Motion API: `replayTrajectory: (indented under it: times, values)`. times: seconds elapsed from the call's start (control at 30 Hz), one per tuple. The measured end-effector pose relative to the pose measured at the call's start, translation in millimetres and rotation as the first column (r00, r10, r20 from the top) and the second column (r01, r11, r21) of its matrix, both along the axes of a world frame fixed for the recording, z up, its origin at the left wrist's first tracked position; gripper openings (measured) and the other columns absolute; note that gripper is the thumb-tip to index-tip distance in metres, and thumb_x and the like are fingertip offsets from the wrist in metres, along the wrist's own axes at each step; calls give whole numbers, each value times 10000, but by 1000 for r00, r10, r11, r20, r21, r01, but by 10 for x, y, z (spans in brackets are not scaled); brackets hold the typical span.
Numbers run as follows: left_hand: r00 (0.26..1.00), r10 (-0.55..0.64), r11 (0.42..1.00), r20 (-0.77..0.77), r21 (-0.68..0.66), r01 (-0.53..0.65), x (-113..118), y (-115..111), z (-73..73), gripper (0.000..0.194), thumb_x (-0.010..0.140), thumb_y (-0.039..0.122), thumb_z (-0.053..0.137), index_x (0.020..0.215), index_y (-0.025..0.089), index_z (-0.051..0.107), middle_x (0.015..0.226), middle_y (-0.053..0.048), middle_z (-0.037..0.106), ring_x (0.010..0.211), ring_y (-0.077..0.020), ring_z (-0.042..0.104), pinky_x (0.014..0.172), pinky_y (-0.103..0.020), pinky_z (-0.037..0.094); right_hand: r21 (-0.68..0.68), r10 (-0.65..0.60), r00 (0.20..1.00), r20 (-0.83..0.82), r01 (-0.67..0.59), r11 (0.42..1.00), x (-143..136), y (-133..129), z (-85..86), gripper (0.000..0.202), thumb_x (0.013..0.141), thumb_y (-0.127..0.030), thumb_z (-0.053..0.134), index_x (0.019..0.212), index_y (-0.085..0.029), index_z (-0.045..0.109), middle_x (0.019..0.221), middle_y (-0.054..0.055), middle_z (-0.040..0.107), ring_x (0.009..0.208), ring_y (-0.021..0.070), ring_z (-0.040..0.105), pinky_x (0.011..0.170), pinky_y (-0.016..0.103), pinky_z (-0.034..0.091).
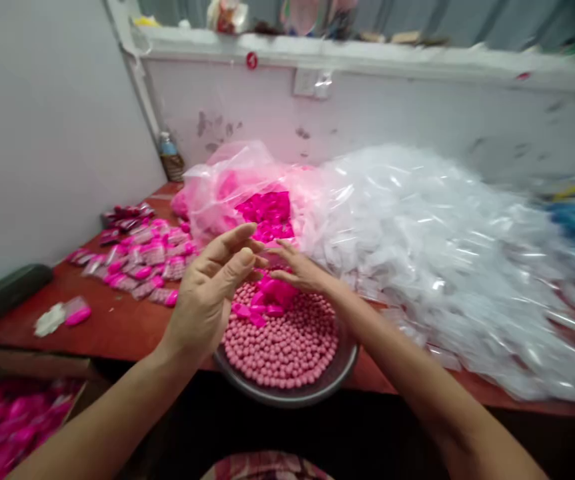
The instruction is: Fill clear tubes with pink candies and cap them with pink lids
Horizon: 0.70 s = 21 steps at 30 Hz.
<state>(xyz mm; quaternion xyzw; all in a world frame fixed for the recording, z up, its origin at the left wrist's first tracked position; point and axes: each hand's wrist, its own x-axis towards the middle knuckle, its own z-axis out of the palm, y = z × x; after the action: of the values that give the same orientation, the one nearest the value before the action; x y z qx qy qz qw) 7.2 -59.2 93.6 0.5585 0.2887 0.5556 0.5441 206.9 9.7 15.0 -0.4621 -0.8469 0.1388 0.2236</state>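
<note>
My left hand [206, 291] is raised over the left side of a round dark basin [292, 400]. Its fingers are curved, with the thumb apart from them, and I see nothing gripped. Facing it, my right hand [303, 268] reaches in from the right with fingers stretched and apart. The fingertips of both hands come close together; a faint clear or pinkish patch between them is too blurred to name. Below, pink beads [287, 353] fill the basin. Several bright pink pieces [272, 295] lie on top of the beads, just under my hands.
An open pink plastic bag [237, 175] holds more bright pink pieces. On the right is a large heap of clear plastic bags [427, 247]. Small filled packets [142, 257] lie on the red table [117, 333]. A box [85, 400] with pink packets stands at lower left.
</note>
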Motion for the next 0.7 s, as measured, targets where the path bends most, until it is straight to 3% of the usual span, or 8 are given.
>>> replayTrajectory:
  times: [0.07,0.17,0.27,0.37,0.47,0.57,0.7]
  values:
    - [996,67,998,-56,-16,-68,-147,61,-187,366,766,333,617,1102,188,598,993,-65,658,890,-193,628,789,-318,517,-52,28,997,-72,-32,998,77,44,-12,479,849,-355,518,1285,-183,417,1397,107,365,1296,233,322,1050,412,287]
    - [964,127,991,-235,-16,-134,-271,103,-454,342,754,338,636,1046,159,634,988,-74,675,921,-210,621,839,-335,496,-152,19,994,-107,-35,988,312,-73,150,395,865,-364,483,1225,-202,482,1288,76,505,1184,209,469,996,381,361]
    - [883,113,992,-455,4,-125,-296,119,-689,345,766,388,609,1029,168,649,1039,-77,672,949,-231,614,831,-340,495,-107,-148,978,-144,133,985,639,-356,345,362,840,-362,518,1165,-204,534,1216,66,564,1117,212,524,954,359,398]
    - [780,131,991,-612,96,-91,-278,116,-887,345,783,415,579,1050,207,645,1063,-55,670,952,-234,617,793,-317,502,-97,-413,899,-144,403,910,1062,-690,368,316,821,-382,527,1053,-178,592,1013,63,653,926,205,613,814,328,474]
    - [689,213,967,-692,251,-46,-265,99,-1021,323,789,423,569,1036,230,649,1027,-35,682,913,-223,629,820,-309,483,-94,-580,808,107,589,803,1477,-978,172,224,824,-341,508,900,-176,637,844,43,682,775,187,629,706,293,486]
    - [636,279,940,-720,340,-27,-273,86,-1095,320,790,437,562,1026,237,646,1006,-23,689,885,-217,638,836,-300,469,-68,-585,728,359,645,761,1735,-1120,-136,185,833,-264,488,877,-192,653,863,45,688,787,189,631,699,278,477]
    - [581,327,922,-746,385,-25,-277,83,-1134,332,797,463,536,1018,239,642,1002,-21,690,896,-226,638,855,-311,455,-8,-614,662,430,683,731,1827,-1059,-467,240,834,-220,481,1014,-177,633,1029,115,653,905,261,608,715,339,467]
